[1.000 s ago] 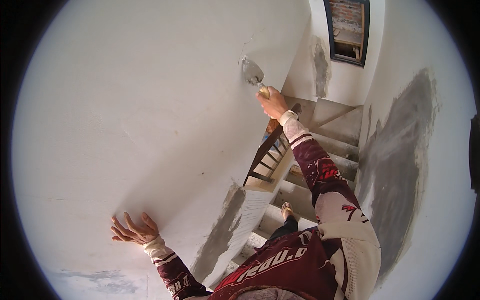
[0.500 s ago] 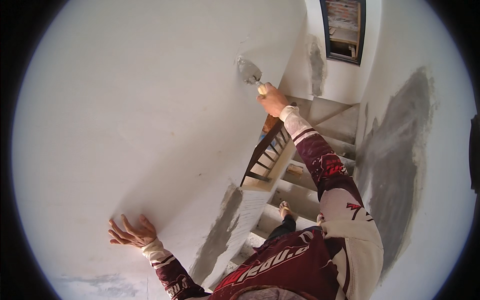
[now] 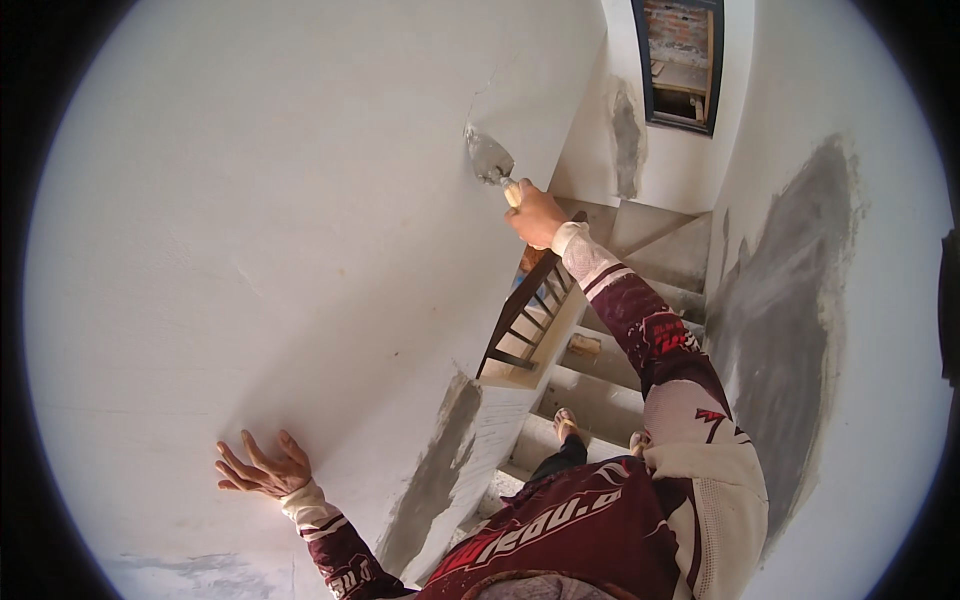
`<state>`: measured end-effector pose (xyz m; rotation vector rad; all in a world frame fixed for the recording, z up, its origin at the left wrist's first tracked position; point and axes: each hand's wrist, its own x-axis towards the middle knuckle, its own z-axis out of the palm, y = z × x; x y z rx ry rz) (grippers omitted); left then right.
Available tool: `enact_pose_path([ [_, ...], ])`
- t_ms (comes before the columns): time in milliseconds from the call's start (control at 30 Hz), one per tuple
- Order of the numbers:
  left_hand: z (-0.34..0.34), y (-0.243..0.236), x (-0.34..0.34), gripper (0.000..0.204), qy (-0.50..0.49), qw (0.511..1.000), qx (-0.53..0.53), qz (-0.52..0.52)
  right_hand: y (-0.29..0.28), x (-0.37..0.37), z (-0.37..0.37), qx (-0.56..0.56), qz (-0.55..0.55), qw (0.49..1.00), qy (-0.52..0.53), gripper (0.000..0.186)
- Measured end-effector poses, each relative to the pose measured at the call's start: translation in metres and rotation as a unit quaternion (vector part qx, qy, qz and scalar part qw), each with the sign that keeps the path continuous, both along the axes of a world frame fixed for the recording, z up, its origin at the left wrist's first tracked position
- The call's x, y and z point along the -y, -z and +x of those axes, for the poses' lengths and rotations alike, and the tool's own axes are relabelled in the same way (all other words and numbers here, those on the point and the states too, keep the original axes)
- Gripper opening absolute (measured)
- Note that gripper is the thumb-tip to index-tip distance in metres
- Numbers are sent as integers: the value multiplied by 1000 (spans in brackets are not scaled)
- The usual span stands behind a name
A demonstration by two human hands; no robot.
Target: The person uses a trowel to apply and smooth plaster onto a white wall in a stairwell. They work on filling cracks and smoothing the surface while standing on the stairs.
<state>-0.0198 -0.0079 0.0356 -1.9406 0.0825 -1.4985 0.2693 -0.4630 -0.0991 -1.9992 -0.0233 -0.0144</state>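
My right hand (image 3: 537, 217) is wrapped round the light wooden handle of a trowel (image 3: 489, 159). The trowel's grey, pointed blade lies against the white wall (image 3: 330, 210), at the lower end of a thin crack (image 3: 481, 95). Grey smears show on the blade, and whether it carries fresh filler I cannot tell. Far to the left and lower down, my left hand (image 3: 264, 466) is open, its fingers spread and braced on the same wall. Nothing is in it.
Concrete stairs (image 3: 600, 390) run below me, with a small tan block (image 3: 585, 344) on one step. A dark railing (image 3: 520, 310) stands beside them. Grey patches mark the right wall (image 3: 785, 310) and the low wall edge (image 3: 435, 470). A dark-framed window (image 3: 680, 60) is at the top right.
The trowel and my right hand have shifted slightly down and left along the wall, showing more of the crack above the blade. My left hand stays in place.
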Motion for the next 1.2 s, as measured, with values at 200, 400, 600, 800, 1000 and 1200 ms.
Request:
enact_pose_path([
  [200,2,1,0,55,4,1000,-1,0,9,-1,4,29,29,999,0,32],
  [400,-1,2,-2,56,1,1000,-8,-8,-6,-3,-4,0,42,999,-16,38],
  [600,1,2,-1,56,3,1000,-6,-11,-15,-2,-11,-27,69,997,-29,43],
  [800,2,1,-1,55,2,1000,0,-11,-19,-6,-18,-23,84,996,-28,36],
  [1000,2,2,-1,55,3,1000,-2,-15,-19,-9,-22,-20,80,996,-32,38],
  [1200,3,1,1,55,6,1000,0,-11,-14,-11,-20,4,27,999,-30,44],
])
